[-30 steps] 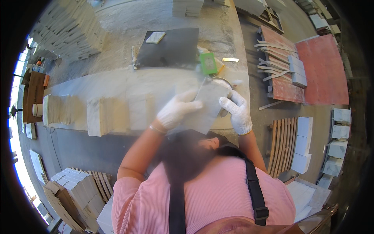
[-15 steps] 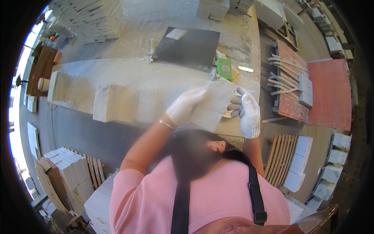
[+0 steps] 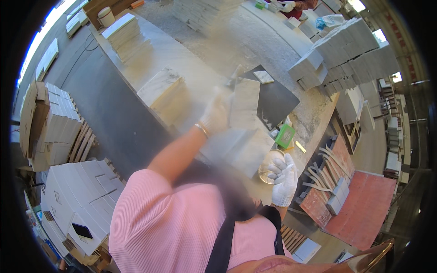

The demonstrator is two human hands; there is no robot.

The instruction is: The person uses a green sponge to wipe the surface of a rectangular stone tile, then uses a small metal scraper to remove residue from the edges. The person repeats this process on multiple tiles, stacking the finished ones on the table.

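Change: a second ago both my hands held the pale marble tile low over the table; now the left hand [image 3: 217,113] alone carries it, raised and swung out toward the dark slab.
Left hand: gloved, fingers closed on the edge of the marble tile [image 3: 244,102], which is blurred with motion and tilted up off the surface.
Right hand: the right hand [image 3: 283,179], gloved, has let go of the tile and hangs near the table's edge, fingers loosely curled beside a clear round glass dish [image 3: 269,164]; whether it touches the dish I cannot tell.
Meaning: I judge the tile is being carried one-handed, not laid down yet.
Surface: a long dusty stone table [image 3: 182,54] bears a dark slab [image 3: 273,98], a flat pale sheet [image 3: 236,148] under my arm, a small green box [image 3: 284,135] and stacks of cut tiles [image 3: 166,93].
Room: a workshop, with white boxes on pallets [image 3: 79,195] to my left and grey block stacks [image 3: 341,59] beyond the table.
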